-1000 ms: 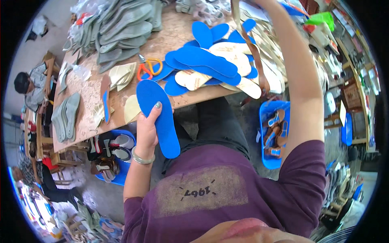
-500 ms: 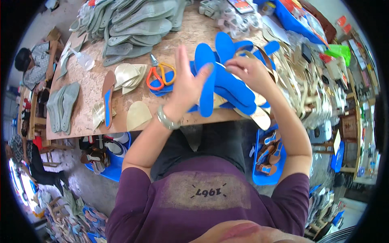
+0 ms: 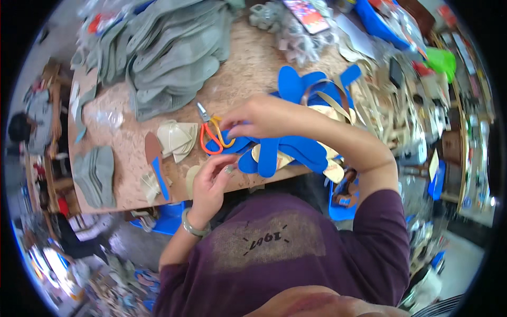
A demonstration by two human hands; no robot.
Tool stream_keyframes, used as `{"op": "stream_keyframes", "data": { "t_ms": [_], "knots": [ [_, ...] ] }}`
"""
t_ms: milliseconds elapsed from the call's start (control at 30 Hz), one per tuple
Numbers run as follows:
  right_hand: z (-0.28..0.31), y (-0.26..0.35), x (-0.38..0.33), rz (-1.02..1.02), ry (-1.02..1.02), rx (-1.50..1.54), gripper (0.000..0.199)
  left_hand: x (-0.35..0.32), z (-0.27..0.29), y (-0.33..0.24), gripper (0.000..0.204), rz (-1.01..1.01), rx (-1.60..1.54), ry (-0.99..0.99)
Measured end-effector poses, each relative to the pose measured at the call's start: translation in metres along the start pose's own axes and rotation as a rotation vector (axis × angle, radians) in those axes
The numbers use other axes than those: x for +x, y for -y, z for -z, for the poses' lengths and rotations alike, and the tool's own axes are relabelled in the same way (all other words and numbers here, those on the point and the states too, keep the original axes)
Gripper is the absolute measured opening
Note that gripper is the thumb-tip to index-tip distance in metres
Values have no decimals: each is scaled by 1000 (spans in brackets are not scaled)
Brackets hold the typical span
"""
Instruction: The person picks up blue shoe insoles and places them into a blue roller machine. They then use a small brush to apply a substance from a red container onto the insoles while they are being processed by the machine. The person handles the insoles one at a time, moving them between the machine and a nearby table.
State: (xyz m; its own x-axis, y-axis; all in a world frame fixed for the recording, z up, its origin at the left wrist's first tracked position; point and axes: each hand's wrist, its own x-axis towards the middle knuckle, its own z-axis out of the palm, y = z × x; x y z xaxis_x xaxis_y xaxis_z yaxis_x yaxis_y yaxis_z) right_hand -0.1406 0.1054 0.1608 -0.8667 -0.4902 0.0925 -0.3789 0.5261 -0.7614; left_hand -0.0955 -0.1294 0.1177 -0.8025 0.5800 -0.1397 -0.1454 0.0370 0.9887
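Observation:
My right hand (image 3: 248,117) reaches leftward over the table, fingers bent but apart at the yellow handle of a pair of scissors (image 3: 205,140). Whether the fingertips touch the handle I cannot tell. Nearer to me, my left hand (image 3: 211,185) is open by the table edge with its fingers curved and nothing visible in them. Just right of it, a blue insole (image 3: 268,158) lies across a pile of more blue insoles (image 3: 303,150) and cream sole pieces. A brown-and-cream strap (image 3: 343,98) loops over the back of the pile.
Grey sole pieces (image 3: 174,63) are heaped at the back left, with a smaller grey stack (image 3: 97,177) at the left edge. Cream pieces (image 3: 179,138) and a brown-and-blue insole (image 3: 157,164) lie left of the scissors. Strips (image 3: 375,111) crowd the right side.
My right hand has moved left from the insole pile to the scissors. My left hand has come off the upright blue insole and drawn back toward me. That insole now rests on the pile.

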Motion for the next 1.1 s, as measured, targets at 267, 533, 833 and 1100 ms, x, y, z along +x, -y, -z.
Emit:
{"op": "stream_keyframes", "data": {
  "t_ms": [267,533,833,1100],
  "knots": [
    [1,70,35,-110,258,30,21,-94,80,-34,24,366,-329,-242],
    [-101,130,54,-569,81,578,19,-163,178,-77,24,190,-106,-417],
    [-162,151,111,-432,579,746,20,-359,95,60,44,898,145,-669],
    [-194,183,168,-205,842,721,21,-408,-64,82,68,897,-1058,-1052]
  ]
}}
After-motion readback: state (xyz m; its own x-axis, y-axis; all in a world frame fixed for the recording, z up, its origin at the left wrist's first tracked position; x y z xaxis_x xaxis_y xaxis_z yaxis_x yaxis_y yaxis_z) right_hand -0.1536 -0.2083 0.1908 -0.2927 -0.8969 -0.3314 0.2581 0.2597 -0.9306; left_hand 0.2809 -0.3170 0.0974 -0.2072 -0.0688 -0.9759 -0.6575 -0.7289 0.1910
